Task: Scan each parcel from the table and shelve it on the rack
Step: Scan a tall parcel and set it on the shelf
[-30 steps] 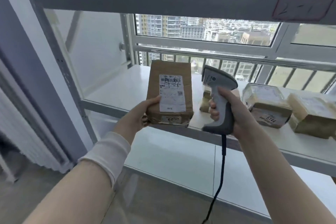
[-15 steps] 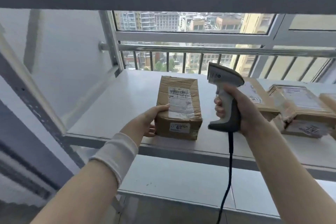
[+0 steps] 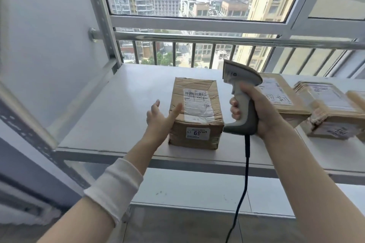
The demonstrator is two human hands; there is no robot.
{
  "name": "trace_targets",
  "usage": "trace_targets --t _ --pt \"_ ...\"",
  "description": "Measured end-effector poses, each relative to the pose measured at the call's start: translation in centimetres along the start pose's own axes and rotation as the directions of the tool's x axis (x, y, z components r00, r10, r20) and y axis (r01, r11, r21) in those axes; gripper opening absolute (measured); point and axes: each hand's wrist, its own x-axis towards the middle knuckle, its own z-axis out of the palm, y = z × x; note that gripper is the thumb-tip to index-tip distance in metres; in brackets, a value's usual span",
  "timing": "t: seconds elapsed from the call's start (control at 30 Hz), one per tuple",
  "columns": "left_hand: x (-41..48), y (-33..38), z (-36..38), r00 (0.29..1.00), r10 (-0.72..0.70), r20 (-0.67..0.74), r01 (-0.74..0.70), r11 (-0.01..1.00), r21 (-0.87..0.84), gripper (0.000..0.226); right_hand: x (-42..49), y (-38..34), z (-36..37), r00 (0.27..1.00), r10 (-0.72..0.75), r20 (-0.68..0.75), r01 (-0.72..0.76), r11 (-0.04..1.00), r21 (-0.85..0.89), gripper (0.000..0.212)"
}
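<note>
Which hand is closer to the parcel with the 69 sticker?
Left. The left hand is open at the left edge of the parcel; the right hand grips the scanner, off its right side.

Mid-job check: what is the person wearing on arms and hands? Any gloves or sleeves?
No gloves: left hand and right hand are bare, no rings or watch visible. A white fabric cuff circles the left forearm; the right arm has no sleeve in view.
</note>
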Motion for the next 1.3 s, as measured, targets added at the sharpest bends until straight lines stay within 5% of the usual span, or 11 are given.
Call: trace_targets --t 0.13,0.23,0.5,1.3 --pt "-1.8 -2.2 0.1 0.941 0.338 0.031 -0.337 0.941 -0.031 0.126 0.2 -0.2 -0.2 1.0 0.003 -0.015 -0.003 1.0 -0.001 0.02" --pt "-1.5 -3.6 1.0 0.91 0.406 0.08 -0.407 0.913 -0.003 0.116 0.6 -0.4 -0.4 1.0 0.0 -0.028 0.0 1.0 -0.002 0.019" --pt "0.5 -3.5 2.6 0.943 0.332 0.013 -0.326 0.934 -0.149 0.11 1.8 -0.7 -1.4 1.0 -0.001 -0.027 0.001 1.0 -0.016 0.021" --pt "3.9 -3.5 4.8 0.963 0.268 -0.033 -0.27 0.95 -0.154 0.119 2.2 -0.9 -4.1 0.992 0.013 -0.126 -0.015 1.0 -0.012 0.024"
